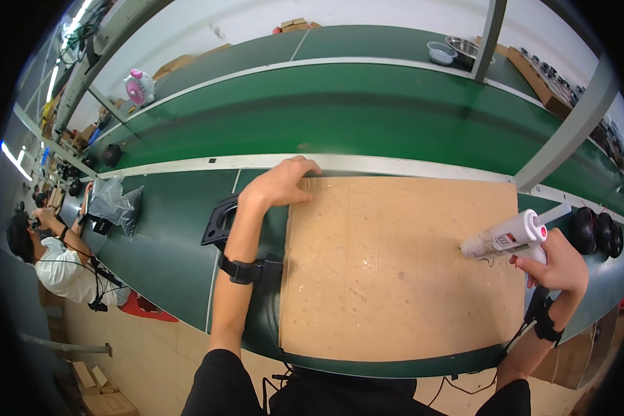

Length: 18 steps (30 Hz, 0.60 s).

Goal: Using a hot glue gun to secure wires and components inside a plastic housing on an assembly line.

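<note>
A flat brown cardboard sheet [395,277] lies on the green workbench in front of me, with small shiny spots scattered over it. My left hand [282,184] is at the sheet's far left corner, its thumb over the cardboard and its fingers loosely bent and apart near the far edge. My right hand [555,263] is wrapped round the handle of a white hot glue gun [503,237] above the sheet's right side. The gun's tip points left, and a translucent glue stick [556,212] sticks out of its back end.
Left of the sheet, a black bracket-like part [220,220] stands beside my forearm. Clear plastic bags [114,204] lie farther left, near a seated person [66,267]. Black round parts [595,232] sit beyond my right hand. A grey post [568,132] rises at the right.
</note>
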Tool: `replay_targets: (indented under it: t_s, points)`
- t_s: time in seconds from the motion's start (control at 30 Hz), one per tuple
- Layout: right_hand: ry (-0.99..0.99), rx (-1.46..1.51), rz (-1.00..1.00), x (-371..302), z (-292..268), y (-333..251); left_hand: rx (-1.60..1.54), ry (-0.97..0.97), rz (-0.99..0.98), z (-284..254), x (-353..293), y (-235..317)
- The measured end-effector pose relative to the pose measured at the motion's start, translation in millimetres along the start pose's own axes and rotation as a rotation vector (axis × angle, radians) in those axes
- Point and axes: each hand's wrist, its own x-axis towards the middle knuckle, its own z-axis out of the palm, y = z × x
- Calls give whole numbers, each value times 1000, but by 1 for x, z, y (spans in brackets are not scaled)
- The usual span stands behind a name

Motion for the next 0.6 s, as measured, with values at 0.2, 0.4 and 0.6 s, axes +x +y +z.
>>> replay_targets:
  t_s: [0.2,0.4,0.6]
  points:
    - [34,21,51,7,6,-1,277,136,-26,1,-13,14]
    - [73,-29,53,0,5,-1,95,-110,-61,-2,-8,45]
    - [119,-128,11,-3,8,9,133,-90,-11,22,-3,44]
